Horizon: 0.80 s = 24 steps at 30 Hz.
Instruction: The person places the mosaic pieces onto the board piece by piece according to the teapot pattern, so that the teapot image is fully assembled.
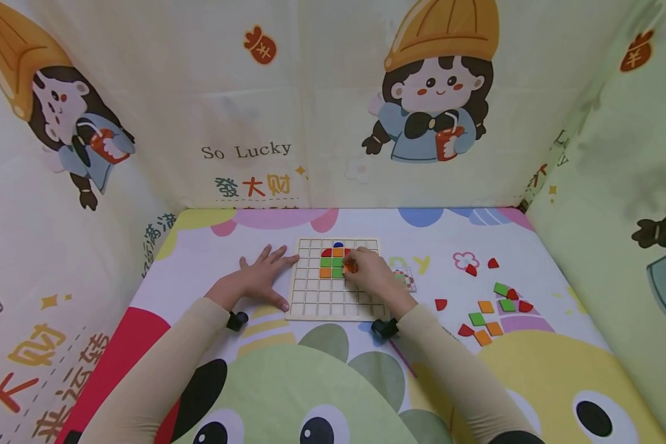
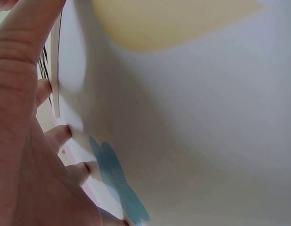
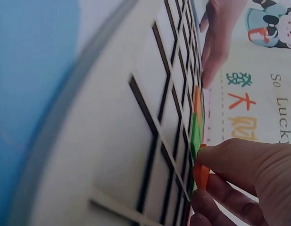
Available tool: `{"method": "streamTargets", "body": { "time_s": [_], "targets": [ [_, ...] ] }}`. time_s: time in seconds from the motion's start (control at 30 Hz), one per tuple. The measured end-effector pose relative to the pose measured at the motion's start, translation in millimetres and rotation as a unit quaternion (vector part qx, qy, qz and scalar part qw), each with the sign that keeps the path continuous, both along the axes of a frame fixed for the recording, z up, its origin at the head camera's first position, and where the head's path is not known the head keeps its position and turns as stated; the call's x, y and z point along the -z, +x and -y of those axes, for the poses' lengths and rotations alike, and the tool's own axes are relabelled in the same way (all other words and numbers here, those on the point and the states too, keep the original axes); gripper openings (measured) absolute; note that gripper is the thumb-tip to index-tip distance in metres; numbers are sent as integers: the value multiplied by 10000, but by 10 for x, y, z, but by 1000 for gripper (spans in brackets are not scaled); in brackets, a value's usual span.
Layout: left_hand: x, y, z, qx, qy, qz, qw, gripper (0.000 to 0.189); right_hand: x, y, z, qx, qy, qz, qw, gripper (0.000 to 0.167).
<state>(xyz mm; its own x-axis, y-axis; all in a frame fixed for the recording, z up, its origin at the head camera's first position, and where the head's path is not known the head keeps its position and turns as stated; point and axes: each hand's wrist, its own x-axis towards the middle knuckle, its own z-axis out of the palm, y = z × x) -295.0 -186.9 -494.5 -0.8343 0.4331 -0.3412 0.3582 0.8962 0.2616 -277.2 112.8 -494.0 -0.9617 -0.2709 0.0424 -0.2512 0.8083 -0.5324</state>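
A pale square board (image 1: 309,309) with a raised grid lies on the table. Red, blue, orange and green tiles (image 1: 326,263) fill some of its upper middle cells. My right hand (image 1: 373,274) is over the board, pinching an orange tile (image 3: 202,175) between thumb and fingertips beside the green tiles. My left hand (image 1: 258,277) rests spread on the table, its fingertips at the board's left edge. In the left wrist view its thumb (image 2: 15,89) lies along the board's side. Part of the board is hidden under the right hand.
Loose orange, green and red tiles (image 1: 485,306) are scattered on the table to the right. A small patterned card (image 1: 411,282) lies beside the board, partly behind the right hand. Printed cloth walls (image 1: 333,123) stand behind and on both sides.
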Motion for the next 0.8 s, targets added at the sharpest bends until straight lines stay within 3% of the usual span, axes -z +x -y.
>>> {"method": "streamTargets", "body": {
  "time_s": [0.6, 0.8],
  "targets": [
    [28, -10, 19, 36, 71, -48, 10000, 132, 26, 39, 12, -125, 225, 83, 9996, 19],
    [25, -7, 23, 40, 90, -16, 10000, 132, 38, 107, 38, -110, 426, -183, 9989, 20]
  ]
}}
